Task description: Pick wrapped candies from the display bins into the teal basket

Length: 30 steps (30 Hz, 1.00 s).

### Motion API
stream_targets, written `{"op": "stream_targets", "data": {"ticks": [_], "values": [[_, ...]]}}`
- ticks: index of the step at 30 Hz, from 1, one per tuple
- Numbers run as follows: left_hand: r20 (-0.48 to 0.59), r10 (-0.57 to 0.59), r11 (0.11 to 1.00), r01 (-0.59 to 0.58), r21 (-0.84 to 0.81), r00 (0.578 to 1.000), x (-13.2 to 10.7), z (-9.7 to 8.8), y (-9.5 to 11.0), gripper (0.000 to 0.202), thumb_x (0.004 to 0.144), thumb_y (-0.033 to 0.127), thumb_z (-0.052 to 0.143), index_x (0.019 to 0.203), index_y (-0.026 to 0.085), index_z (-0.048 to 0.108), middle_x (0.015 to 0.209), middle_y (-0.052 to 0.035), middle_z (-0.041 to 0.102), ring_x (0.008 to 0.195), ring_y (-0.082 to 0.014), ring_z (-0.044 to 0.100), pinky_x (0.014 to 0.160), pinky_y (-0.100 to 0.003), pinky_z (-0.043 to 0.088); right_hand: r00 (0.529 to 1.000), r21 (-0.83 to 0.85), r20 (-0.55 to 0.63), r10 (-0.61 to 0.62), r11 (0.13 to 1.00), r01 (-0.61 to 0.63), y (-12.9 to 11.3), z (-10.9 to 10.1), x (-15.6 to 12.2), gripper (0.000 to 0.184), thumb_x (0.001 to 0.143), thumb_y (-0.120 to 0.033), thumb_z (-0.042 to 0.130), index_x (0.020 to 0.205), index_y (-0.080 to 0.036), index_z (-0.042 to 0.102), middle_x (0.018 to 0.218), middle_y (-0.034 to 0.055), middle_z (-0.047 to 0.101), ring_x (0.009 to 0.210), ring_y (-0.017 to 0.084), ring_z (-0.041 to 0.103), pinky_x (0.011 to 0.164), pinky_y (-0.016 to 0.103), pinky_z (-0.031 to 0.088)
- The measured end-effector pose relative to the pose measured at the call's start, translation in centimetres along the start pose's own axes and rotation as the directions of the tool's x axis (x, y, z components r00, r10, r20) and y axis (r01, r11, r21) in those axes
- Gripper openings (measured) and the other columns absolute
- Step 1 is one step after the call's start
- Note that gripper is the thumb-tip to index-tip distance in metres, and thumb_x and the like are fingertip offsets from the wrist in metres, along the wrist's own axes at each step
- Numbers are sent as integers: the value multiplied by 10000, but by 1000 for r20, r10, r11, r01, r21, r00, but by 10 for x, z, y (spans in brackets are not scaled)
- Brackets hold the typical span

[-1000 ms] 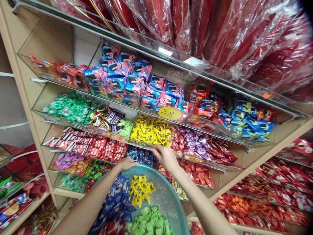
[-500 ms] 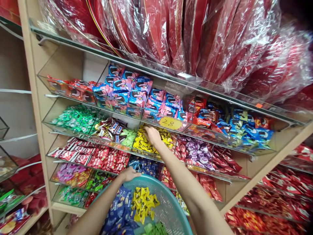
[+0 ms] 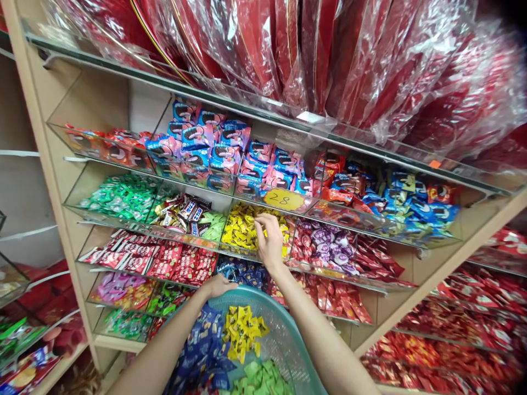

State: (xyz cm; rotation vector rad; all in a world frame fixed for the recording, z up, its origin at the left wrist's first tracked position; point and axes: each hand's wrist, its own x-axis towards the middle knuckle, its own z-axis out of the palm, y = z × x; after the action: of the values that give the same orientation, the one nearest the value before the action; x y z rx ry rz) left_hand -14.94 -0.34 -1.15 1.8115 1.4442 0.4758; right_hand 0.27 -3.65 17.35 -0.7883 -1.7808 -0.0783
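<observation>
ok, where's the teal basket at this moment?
Head view, bottom centre: the teal basket is below the shelved dark-blue packets, its far rim held by the left hand.

A pale wooden shelving unit [image 3: 44,170] is fitted with clear, divided tiers. The glass top shelf [image 3: 370,149] is loaded with red plastic-wrapped goods [image 3: 255,41]; white light [image 3: 309,117] is reflected near its edge. Grey backing [image 3: 20,192] is seen at left.

Reachable from the front, over the yellow candies [image 3: 239,227]; barred above by the upper shelf [image 3: 252,192], below by the basket [image 3: 284,307].
</observation>
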Motion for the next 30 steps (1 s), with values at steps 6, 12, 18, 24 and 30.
{"op": "stream_targets", "data": {"ticks": [6, 12, 18, 24, 30], "values": [[17, 29, 999, -29, -37, 999, 0, -1, 2, 581, 510, 742, 468, 434, 165, 474, 418, 57, 309, 475, -78, 280, 482, -221, 191, 942, 59, -45, 331, 943, -329, -10, -39, -95, 175, 846, -271, 369, 899, -185, 511, 983, 81, 547, 929, 157, 500, 815, 298, 384], [19, 19, 1000, -19, -24, 1000, 0, 0, 5, 583, 506, 749, 472, 454, 170, 520, 405, 57, 300, 468, -83, 280, 489, -225, 197, 783, -127, 212, 585, 811, -571, 26, -33, -164, 194, 834, -284, 355, 813, -173, 512, 736, 31, 575, 667, 128, 511, 629, 224, 385], [-6, 101, 995, -101, -2, 995, -14, -5, 10, 575, 550, 727, 456, 421, 167, 453, 415, 57, 264, 468, -76, 249, 479, -227, 169, 642, -493, 403, 652, 746, -448, 41, -26, -195, 152, 805, -190, 384, 728, -180, 515, 664, 16, 578, 627, 123, 513, 568, 201, 309], [-1, 124, 991, -124, -47, 992, -36, -16, 2, 570, 561, 718, 445, 418, 169, 385, 444, 62, 230, 474, -70, 231, 465, -220, 165, 640, -606, 483, 597, 756, -247, 19, -13, -178, 148, 822, -217, 394, 822, -197, 541, 808, 44, 610, 718, 143, 545, 578, 216, 284], [16, 76, 996, -75, -57, 997, -52, -26, 4, 548, 571, 703, 454, 454, 170, 414, 449, 61, 264, 462, -71, 250, 455, -217, 175, 694, -610, 394, 603, 736, -293, 3, -16, -150, 261, 852, -352, 360, 818, -199, 570, 819, 60, 612, 760, 150, 547, 616, 217, 319]]}}
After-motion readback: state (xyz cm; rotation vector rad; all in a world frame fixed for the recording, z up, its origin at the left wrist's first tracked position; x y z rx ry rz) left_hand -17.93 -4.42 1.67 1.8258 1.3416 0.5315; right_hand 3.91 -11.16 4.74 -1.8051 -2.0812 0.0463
